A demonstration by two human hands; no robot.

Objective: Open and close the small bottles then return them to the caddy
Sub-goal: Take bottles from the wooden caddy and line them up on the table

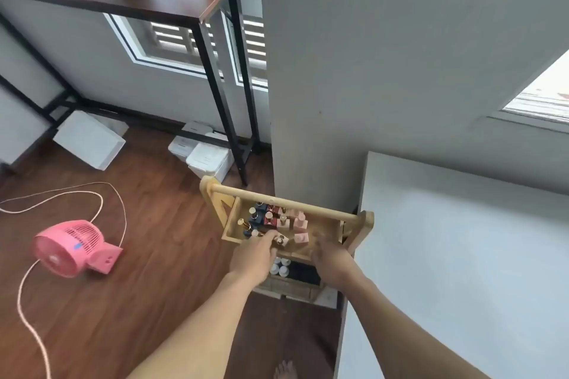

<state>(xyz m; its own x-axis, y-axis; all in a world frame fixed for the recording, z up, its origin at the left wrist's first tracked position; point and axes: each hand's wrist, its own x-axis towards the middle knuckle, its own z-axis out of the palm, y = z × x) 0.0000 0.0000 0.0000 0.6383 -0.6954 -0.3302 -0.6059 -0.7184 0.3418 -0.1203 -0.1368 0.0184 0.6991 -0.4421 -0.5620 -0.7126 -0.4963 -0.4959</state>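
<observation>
No text, label, brand name, number or sign can be read anywhere in this view. The small bottles in the wooden caddy are too small and blurred to show any lettering. There is a blue mark on the pink fan on the floor, and there are faint dark marks on the white boxes under the table, but these are too blurred to make out.
</observation>
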